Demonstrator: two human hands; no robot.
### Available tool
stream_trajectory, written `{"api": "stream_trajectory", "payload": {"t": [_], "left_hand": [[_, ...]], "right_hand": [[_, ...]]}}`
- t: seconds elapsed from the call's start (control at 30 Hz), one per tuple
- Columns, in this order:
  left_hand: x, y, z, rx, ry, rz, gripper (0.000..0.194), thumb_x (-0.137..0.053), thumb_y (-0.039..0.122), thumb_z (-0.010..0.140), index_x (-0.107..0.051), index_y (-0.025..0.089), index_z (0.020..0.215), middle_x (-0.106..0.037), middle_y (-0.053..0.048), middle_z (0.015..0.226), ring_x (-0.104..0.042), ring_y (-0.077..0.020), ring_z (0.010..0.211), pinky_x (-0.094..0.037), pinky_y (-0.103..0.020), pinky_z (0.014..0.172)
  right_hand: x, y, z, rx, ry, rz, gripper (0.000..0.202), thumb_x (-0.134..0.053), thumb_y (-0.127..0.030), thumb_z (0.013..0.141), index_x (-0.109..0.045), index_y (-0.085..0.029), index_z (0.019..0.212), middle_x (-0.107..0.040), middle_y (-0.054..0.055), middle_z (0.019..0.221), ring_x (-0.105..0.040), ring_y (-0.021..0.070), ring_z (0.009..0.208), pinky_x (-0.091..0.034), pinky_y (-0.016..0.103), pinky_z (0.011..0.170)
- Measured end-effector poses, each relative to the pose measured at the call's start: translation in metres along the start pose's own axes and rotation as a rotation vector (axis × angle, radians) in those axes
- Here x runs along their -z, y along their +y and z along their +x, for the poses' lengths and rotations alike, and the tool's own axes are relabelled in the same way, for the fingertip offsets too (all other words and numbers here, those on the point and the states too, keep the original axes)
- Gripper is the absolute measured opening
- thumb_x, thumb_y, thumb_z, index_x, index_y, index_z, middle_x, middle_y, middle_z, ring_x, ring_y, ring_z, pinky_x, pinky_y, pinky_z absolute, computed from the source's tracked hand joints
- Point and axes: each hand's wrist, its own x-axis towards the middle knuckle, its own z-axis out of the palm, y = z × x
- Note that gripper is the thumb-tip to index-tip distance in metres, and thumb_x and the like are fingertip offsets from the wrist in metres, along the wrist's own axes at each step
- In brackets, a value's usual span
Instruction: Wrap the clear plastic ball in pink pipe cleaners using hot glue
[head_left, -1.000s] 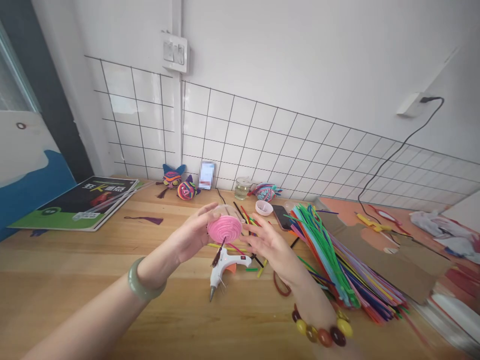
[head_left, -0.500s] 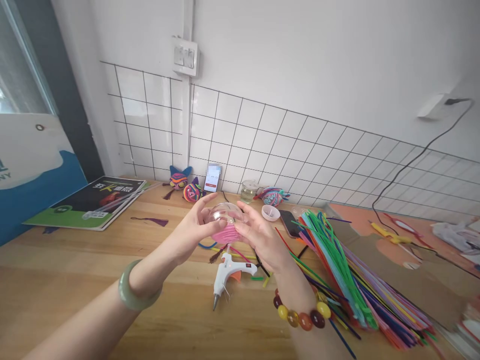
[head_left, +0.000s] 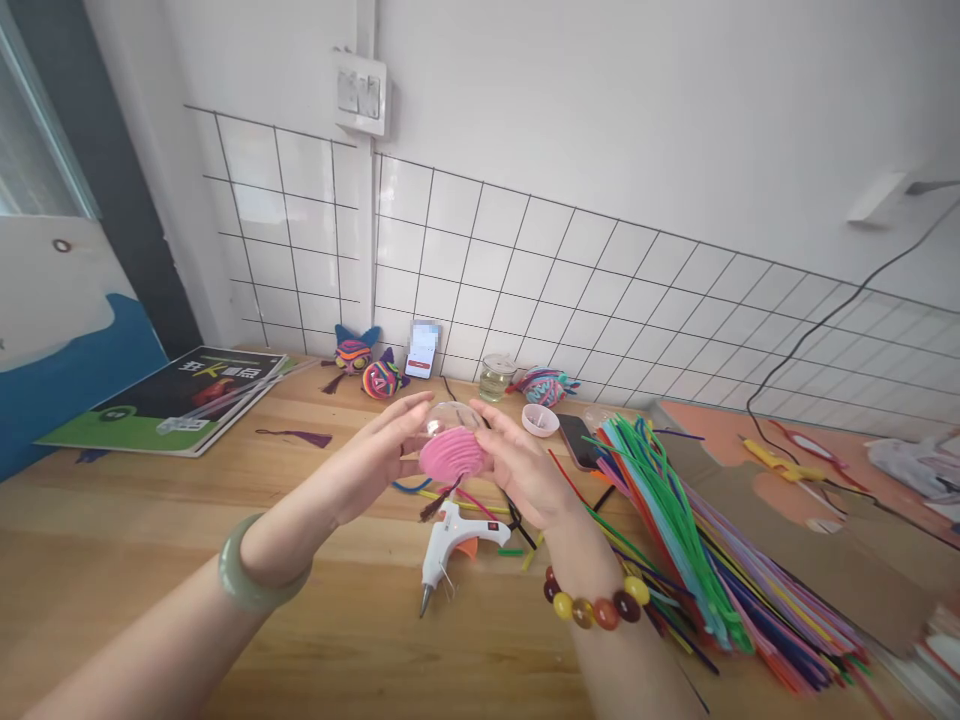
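Note:
A clear plastic ball (head_left: 452,452), its lower part wrapped in rows of pink pipe cleaner, is held up over the table between my two hands. My left hand (head_left: 382,447) curves round its left side, the fingers partly hidden behind it. On the right side, the fingers and thumb of my right hand (head_left: 519,465) grip the ball. Just below hangs or lies a dark tassel (head_left: 437,503); I cannot tell whether it is attached. Nearer to me, a white glue gun (head_left: 450,540) lies on the wooden table (head_left: 352,620) with its nozzle towards me.
To the right lies a big bundle of coloured pipe cleaners (head_left: 675,530). Along the wall stand colourful wrapped figures (head_left: 354,352), a lit phone (head_left: 423,350), a glass jar (head_left: 496,378) and a small pink bowl (head_left: 540,420). A yellow glue gun (head_left: 780,460) with a cord lies far right; magazines (head_left: 172,395) lie left.
The ball has turned in my hands, so more of its pink wrapped side faces me. My left thumb no longer lies across its front. The view has shifted slightly.

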Motion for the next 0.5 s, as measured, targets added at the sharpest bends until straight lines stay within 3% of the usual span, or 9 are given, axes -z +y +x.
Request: {"api": "stream_trajectory", "payload": {"t": [0.13, 0.3, 0.4, 0.5], "left_hand": [[-0.001, 0.006, 0.0, 0.05, -0.003, -0.061, 0.058, -0.055, 0.062, 0.087, -0.058, 0.021, 0.129, -0.068, -0.012, 0.111, -0.063, -0.0256, 0.099, -0.052, -0.038, 0.081], [-0.001, 0.005, 0.002, 0.057, 0.044, -0.039, 0.051, -0.055, 0.058, 0.089, -0.062, 0.02, 0.121, -0.069, -0.011, 0.104, -0.065, -0.0234, 0.09, -0.052, -0.038, 0.079], [0.002, 0.0, 0.005, -0.016, 0.097, 0.034, 0.043, -0.062, 0.053, 0.087, -0.064, 0.017, 0.111, -0.07, -0.011, 0.103, -0.065, -0.0222, 0.087, -0.052, -0.035, 0.075], [0.005, -0.005, 0.008, -0.119, 0.164, 0.103, 0.034, -0.068, 0.05, 0.083, -0.063, 0.016, 0.086, -0.067, -0.006, 0.082, -0.062, -0.0168, 0.072, -0.048, -0.028, 0.065]], "right_hand": [[0.012, 0.002, 0.008, -0.037, -0.07, 0.131, 0.048, -0.066, -0.038, 0.083, -0.056, -0.024, 0.128, -0.069, 0.005, 0.113, -0.067, 0.017, 0.09, -0.054, 0.031, 0.077], [0.017, 0.007, 0.012, -0.066, -0.087, 0.188, 0.037, -0.064, -0.042, 0.084, -0.062, -0.024, 0.116, -0.071, 0.004, 0.111, -0.067, 0.0172, 0.09, -0.054, 0.029, 0.073], [0.017, 0.008, 0.014, -0.095, -0.099, 0.196, 0.035, -0.06, -0.048, 0.085, -0.064, -0.022, 0.108, -0.073, 0.007, 0.107, -0.069, 0.0206, 0.09, -0.055, 0.034, 0.075], [0.017, 0.008, 0.017, -0.122, -0.147, 0.248, 0.039, -0.052, -0.053, 0.089, -0.063, -0.021, 0.108, -0.074, 0.008, 0.106, -0.071, 0.0235, 0.092, -0.055, 0.041, 0.084]]}}
